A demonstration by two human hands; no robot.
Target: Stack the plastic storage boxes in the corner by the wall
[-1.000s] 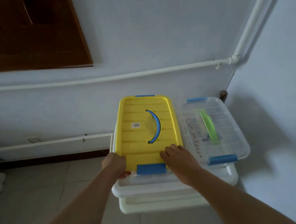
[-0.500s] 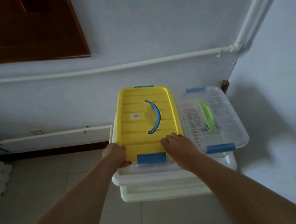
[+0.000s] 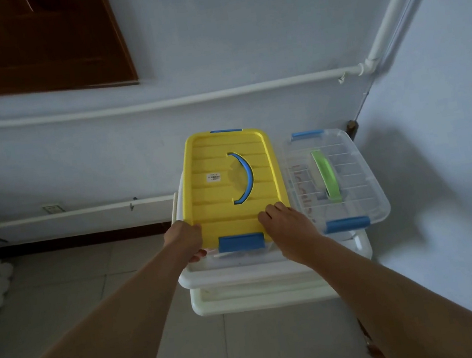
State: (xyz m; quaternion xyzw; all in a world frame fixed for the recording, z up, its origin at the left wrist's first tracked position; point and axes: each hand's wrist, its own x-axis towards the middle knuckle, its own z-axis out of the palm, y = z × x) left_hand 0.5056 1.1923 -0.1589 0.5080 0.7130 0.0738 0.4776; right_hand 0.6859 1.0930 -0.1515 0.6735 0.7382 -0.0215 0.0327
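Yellow-lidded box (image 3: pixel 229 179): ribbed glossy plastic, blue arc handle, blue latches, atop two stacked white tubs (image 3: pixel 271 270) in wall corner. Clear box (image 3: pixel 346 182) with green handle just beside it. Left hand (image 3: pixel 186 241) curled around near-left corner; right hand (image 3: pixel 291 231) flat, fingers spread on lid.

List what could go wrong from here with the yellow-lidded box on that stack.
1. The yellow-lidded box sits close beside the clear box; a push rightward could shove the clear one, whose near right corner already seems to overhang the white bins.
2. The left hand has fingers curled under the box's near left corner; setting it down fully could pinch them.
3. The right hand only rests on the lid, so grip is one-sided.
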